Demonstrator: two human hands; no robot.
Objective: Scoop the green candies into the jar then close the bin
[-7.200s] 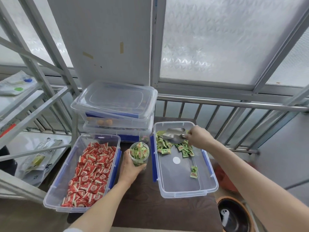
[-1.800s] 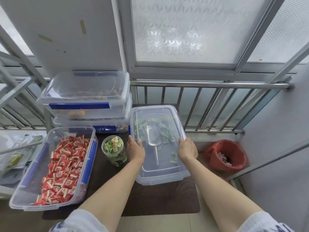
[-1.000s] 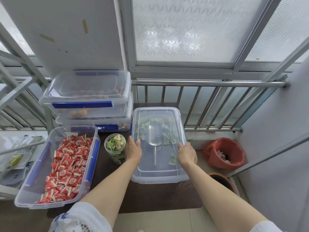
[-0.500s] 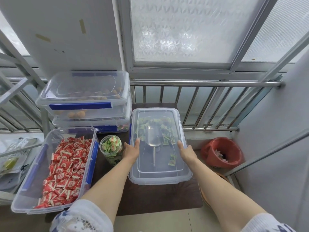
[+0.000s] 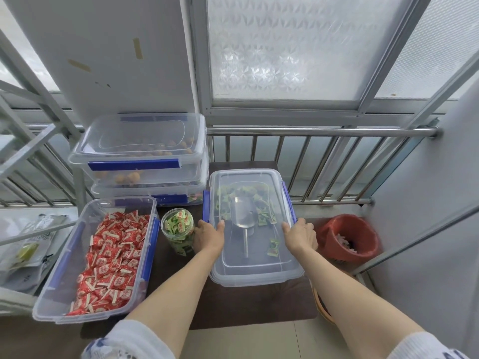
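Note:
The clear bin (image 5: 255, 277) of green candies (image 5: 261, 216) stands on the dark table with its clear lid (image 5: 250, 177) lying on top. A metal scoop (image 5: 243, 216) lies inside under the lid. My left hand (image 5: 208, 235) presses on the bin's left side by the blue clip (image 5: 206, 209). On the bin's right side my right hand (image 5: 299, 235) does the same below the other blue clip (image 5: 287, 200). The jar (image 5: 178, 229), filled with green candies, stands uncapped just left of my left hand.
An open bin of red candies (image 5: 103, 257) sits at the left. Two stacked lidded bins (image 5: 140, 161) stand behind it. A red bucket (image 5: 347, 238) is on the floor at the right. A steel railing (image 5: 324, 130) runs behind the table (image 5: 259, 304).
Since seven seconds ago the scoop was left in the bin and the lid put on. In the last second both hands slid forward along the bin's sides and now press near the clips.

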